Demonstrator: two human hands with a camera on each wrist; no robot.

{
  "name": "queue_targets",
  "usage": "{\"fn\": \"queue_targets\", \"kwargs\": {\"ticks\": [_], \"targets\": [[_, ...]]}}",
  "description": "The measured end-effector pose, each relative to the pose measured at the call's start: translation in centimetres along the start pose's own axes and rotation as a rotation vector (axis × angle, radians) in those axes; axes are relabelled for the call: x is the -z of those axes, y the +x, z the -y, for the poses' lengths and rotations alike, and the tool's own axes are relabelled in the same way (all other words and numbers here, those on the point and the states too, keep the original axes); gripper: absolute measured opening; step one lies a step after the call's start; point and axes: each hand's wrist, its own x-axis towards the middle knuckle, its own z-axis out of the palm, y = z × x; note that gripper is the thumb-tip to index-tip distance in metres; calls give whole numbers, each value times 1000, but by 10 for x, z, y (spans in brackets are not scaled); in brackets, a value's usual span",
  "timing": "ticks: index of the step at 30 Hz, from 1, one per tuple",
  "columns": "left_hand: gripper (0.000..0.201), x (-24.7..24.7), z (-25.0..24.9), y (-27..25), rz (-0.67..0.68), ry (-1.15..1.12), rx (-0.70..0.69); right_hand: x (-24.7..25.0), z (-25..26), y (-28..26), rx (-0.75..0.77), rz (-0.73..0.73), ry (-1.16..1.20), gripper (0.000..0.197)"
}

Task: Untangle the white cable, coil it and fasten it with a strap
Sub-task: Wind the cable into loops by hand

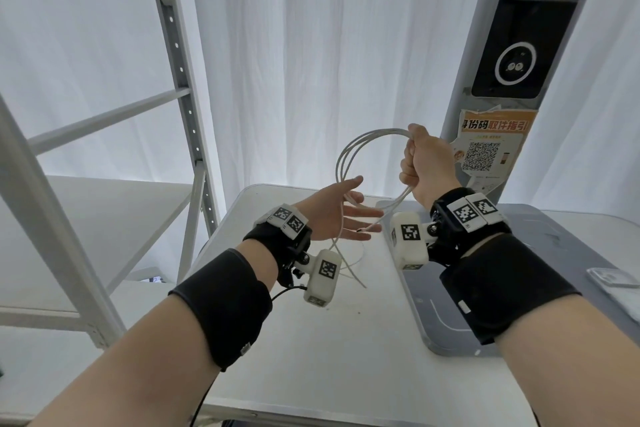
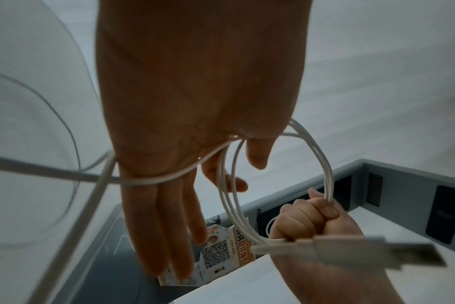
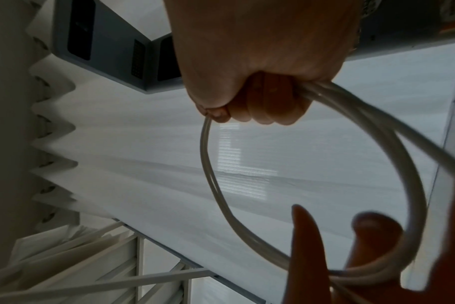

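Observation:
The white cable [image 1: 341,160] is gathered into a few round loops held up above the table. My right hand [image 1: 420,163] grips the loops in a fist at their right side, as the right wrist view shows [image 3: 260,92]. Lower and to the left, my left hand [image 1: 341,215] is spread palm up with straight fingers. A strand of the cable [image 2: 156,181] lies across the base of its fingers, and the loops [image 2: 327,174] pass by the thumb. A loose tail [image 1: 346,265] hangs down to the table. The USB plug [image 2: 392,255] sticks out below my right fist. I see no strap.
A white table [image 1: 329,340] lies under my hands, with a grey flat device [image 1: 450,322] on its right half. Behind that stands a tall grey kiosk with a QR sticker [image 1: 483,154]. A metal shelf frame [image 1: 180,80] rises on the left, and white curtains hang behind.

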Motion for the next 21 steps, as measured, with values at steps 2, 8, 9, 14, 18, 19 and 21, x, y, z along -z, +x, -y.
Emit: {"fn": "queue_targets", "kwargs": {"ticks": [2,8,9,14,18,19,21], "targets": [[34,-2,0,-3,50,-51,10,-1,0,0,8,8,2,45],[40,-6,-2,0,-26,-166,1,1,-1,1,27,17,-7,45],[37,-7,-3,-1,-47,-160,0,2,-1,2,32,13,-11,46],[30,-9,-6,-6,-54,-236,-62,7,-4,5,48,-21,-40,45],[45,-5,-9,-6,-61,-294,-154,11,-6,10,34,-68,-31,45],[42,-5,-9,-7,-49,-298,-175,11,-7,11,28,-79,-24,44],[22,-5,-8,-6,-39,-212,-222,12,-8,11,16,-91,-7,44]]}}
